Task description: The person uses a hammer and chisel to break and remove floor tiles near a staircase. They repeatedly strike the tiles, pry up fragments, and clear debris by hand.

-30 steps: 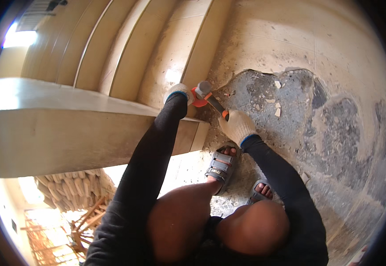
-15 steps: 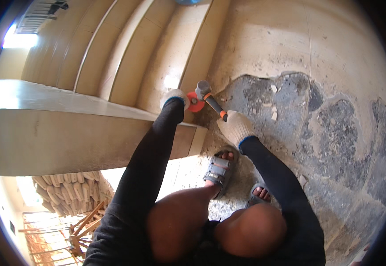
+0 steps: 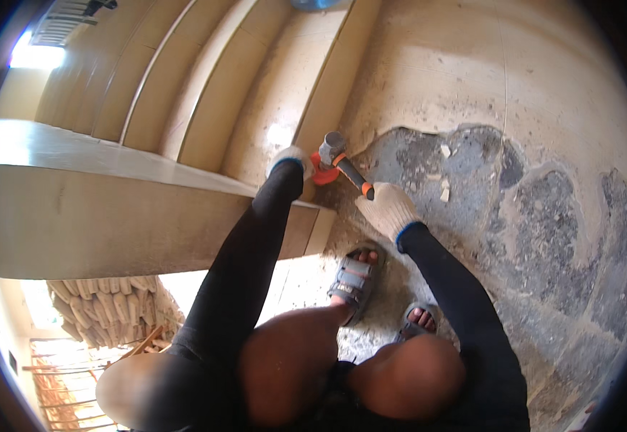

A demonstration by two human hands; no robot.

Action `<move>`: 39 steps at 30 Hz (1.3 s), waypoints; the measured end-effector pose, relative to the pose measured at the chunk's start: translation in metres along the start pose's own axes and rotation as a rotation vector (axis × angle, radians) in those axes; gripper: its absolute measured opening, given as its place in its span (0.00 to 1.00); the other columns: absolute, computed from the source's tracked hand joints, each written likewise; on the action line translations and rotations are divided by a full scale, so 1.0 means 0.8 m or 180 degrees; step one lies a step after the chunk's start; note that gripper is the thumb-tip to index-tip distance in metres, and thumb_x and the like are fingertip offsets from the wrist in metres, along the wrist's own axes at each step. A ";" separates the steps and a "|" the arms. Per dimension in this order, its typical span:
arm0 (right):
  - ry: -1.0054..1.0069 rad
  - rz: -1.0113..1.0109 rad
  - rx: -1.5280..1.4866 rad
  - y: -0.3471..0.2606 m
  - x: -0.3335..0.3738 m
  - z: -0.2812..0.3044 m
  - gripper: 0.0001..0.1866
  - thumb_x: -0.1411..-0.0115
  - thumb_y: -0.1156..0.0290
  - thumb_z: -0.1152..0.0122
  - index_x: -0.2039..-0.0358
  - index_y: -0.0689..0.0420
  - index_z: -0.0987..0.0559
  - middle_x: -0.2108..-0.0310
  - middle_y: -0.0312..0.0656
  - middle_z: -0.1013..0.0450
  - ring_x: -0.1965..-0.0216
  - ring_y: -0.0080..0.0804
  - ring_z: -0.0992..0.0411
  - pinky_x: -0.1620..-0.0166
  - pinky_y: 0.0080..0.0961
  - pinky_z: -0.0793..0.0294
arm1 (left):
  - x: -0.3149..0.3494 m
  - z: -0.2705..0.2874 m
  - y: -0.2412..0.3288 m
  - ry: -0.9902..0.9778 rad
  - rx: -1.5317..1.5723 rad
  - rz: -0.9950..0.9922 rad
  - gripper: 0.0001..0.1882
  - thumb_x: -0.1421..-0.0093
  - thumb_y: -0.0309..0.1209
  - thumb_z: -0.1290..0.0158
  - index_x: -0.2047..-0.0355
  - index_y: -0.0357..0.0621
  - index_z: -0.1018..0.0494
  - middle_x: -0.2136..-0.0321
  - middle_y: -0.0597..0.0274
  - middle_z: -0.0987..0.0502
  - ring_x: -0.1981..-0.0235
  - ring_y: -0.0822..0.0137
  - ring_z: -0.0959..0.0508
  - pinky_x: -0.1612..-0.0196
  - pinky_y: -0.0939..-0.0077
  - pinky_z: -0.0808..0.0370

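Note:
My left hand (image 3: 291, 161), in a pale knitted glove with a blue cuff, is at the foot of the lowest step. It is closed round what looks like a chisel, of which only the red round hand guard (image 3: 323, 175) shows. The chisel's shaft and tip are hidden. In my right hand (image 3: 390, 210), gloved the same way, is a hammer (image 3: 354, 177) with a grey metal head and a black and orange handle. The hammer head hangs over the guard and covers part of it; whether they touch I cannot tell.
Beige steps (image 3: 274, 93) rise to the left, with a low wall (image 3: 112, 223) beside them. The broken floor (image 3: 465, 169) on the right bears loose chips. My sandalled feet (image 3: 353, 281) stand close by. A blurred pale rounded shape (image 3: 130, 385) is at lower left, before stacked sacks (image 3: 108, 306).
The hammer head now covers more of the red guard's middle. The view has shifted slightly. A pale rounded shape has come in at lower left.

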State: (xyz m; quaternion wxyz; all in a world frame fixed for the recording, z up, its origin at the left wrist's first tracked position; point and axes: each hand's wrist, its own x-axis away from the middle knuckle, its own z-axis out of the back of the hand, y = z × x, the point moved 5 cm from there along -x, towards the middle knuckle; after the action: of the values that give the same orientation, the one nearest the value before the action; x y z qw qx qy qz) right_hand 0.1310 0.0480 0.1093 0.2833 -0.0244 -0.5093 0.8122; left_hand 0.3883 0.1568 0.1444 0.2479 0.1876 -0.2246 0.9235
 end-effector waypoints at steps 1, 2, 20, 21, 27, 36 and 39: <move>0.0181 0.0258 -0.0111 -0.008 0.003 0.014 0.26 0.37 0.49 0.29 0.59 0.65 0.15 0.70 0.62 0.19 0.63 0.64 0.19 0.59 0.50 0.19 | 0.004 -0.002 -0.004 -0.0065 0.0026 0.0090 0.24 0.43 0.46 0.31 0.51 0.45 0.12 0.45 0.44 0.14 0.41 0.50 0.15 0.39 0.58 0.18; 0.0353 0.0347 -0.0157 -0.015 0.014 0.032 0.25 0.36 0.50 0.29 0.59 0.65 0.15 0.72 0.59 0.19 0.67 0.60 0.18 0.62 0.47 0.19 | 0.009 -0.004 -0.002 -0.0141 0.0060 0.0087 0.24 0.43 0.46 0.31 0.51 0.45 0.12 0.45 0.44 0.14 0.41 0.50 0.15 0.39 0.58 0.18; 0.0295 0.0169 -0.0017 0.001 0.003 0.031 0.25 0.37 0.50 0.29 0.63 0.66 0.16 0.70 0.62 0.18 0.64 0.60 0.16 0.60 0.51 0.19 | -0.008 -0.007 0.001 -0.0077 0.0252 0.0261 0.23 0.40 0.41 0.36 0.47 0.46 0.13 0.43 0.44 0.15 0.39 0.48 0.16 0.37 0.57 0.19; 0.0642 0.0320 -0.0249 -0.008 -0.002 0.053 0.25 0.37 0.51 0.29 0.64 0.66 0.16 0.72 0.60 0.19 0.67 0.57 0.16 0.62 0.49 0.20 | -0.007 -0.005 0.004 0.0110 0.0134 0.0153 0.22 0.40 0.40 0.36 0.48 0.46 0.13 0.44 0.44 0.15 0.39 0.48 0.16 0.37 0.57 0.19; 0.1181 0.0325 -0.1410 -0.025 -0.015 0.059 0.24 0.35 0.52 0.29 0.64 0.66 0.17 0.75 0.56 0.22 0.69 0.50 0.19 0.64 0.44 0.21 | -0.004 -0.007 0.004 -0.0177 0.0392 0.0317 0.20 0.39 0.41 0.36 0.50 0.45 0.12 0.45 0.45 0.15 0.40 0.50 0.15 0.40 0.58 0.18; -0.0251 -0.0628 -0.0029 0.058 0.017 -0.006 0.27 0.38 0.54 0.35 0.51 0.66 0.15 0.57 0.69 0.18 0.50 0.67 0.19 0.48 0.52 0.20 | -0.024 -0.037 0.030 -0.0802 0.0788 -0.0439 0.16 0.37 0.40 0.36 0.54 0.43 0.12 0.55 0.47 0.12 0.55 0.53 0.11 0.52 0.57 0.15; 0.0230 -0.0721 -0.0477 0.076 0.038 -0.007 0.27 0.39 0.51 0.33 0.60 0.68 0.15 0.70 0.64 0.19 0.61 0.62 0.16 0.58 0.50 0.20 | 0.022 -0.074 0.072 -0.0427 0.0137 -0.3251 0.16 0.39 0.39 0.35 0.58 0.41 0.12 0.65 0.47 0.12 0.67 0.54 0.12 0.61 0.55 0.17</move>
State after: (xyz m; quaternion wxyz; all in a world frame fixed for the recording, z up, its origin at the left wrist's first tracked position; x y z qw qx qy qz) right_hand 0.0811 0.0482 0.0630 0.3888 -0.0170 -0.5575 0.7333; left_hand 0.3290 0.1489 0.0852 0.6484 0.3372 -0.1006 0.6751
